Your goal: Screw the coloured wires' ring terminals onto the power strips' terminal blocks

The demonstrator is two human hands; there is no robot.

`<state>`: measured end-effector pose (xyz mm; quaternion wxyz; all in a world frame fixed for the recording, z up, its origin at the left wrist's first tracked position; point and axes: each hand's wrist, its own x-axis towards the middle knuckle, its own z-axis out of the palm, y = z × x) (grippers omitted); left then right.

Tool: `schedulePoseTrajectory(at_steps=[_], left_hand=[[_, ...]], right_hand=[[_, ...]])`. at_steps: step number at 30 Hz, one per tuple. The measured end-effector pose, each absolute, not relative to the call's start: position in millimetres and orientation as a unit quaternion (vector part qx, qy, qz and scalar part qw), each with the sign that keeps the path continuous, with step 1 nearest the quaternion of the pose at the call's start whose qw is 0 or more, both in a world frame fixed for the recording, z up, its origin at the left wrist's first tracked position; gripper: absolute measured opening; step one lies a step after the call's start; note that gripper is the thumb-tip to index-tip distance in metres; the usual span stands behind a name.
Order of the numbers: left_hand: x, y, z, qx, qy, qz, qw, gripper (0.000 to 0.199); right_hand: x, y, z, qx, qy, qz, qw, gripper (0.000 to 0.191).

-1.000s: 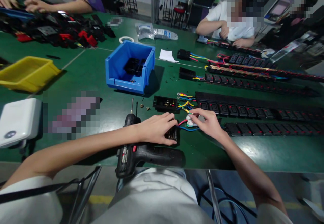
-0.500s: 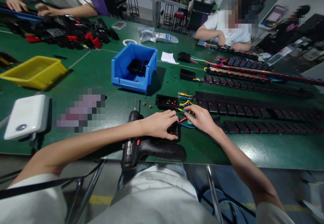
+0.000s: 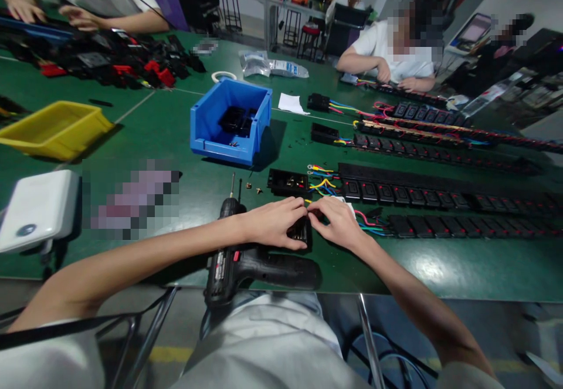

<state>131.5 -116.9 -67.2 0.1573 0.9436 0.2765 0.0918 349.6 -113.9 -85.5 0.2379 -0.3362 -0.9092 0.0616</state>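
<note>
My left hand (image 3: pixel 277 222) is closed around a small black plastic box (image 3: pixel 299 235), its fingers curled over the far side and thumb at the near edge. My right hand (image 3: pixel 336 220) pinches at the box's right edge, fingertips close to those of my left; a bit of yellow wire shows there, mostly hidden by the fingers. Red, blue and green wires (image 3: pixel 369 222) run from beneath my right hand to the nearest black socket strip (image 3: pixel 440 227). Under my left forearm lies a black power screwdriver (image 3: pixel 264 267), its bit pointing away from me.
Beyond my hands sits another open black box (image 3: pixel 288 182) with wires leading to a socket strip (image 3: pixel 396 193). Small brass screws (image 3: pixel 258 190) lie beside it. A blue bin (image 3: pixel 224 149), a yellow tray (image 3: pixel 65 145) and a white power bank (image 3: pixel 39 210) stand leftward. Co-workers sit across the table.
My right hand has moved left and slightly nearer, carrying the yellow-green wire's end to the box. My left hand stays on the box. The view has shifted slightly.
</note>
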Motion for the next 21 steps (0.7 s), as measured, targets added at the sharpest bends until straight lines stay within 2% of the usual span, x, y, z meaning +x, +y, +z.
schedulePoseTrajectory(at_steps=[5, 10, 21], left_hand=[[130, -115, -67, 0.938, 0.269, 0.109, 0.189, 0.056], [128, -114, -65, 0.934, 0.268, 0.108, 0.209, 0.056], [119, -110, -51, 0.923, 0.303, 0.044, 0.234, 0.053]], right_hand=[[356, -108, -86, -0.321, -0.927, 0.095, 0.169, 0.017], [360, -105, -85, -0.322, -0.925, 0.131, 0.153, 0.025], [371, -101, -76, -0.32, -0.931, 0.15, 0.093, 0.024]])
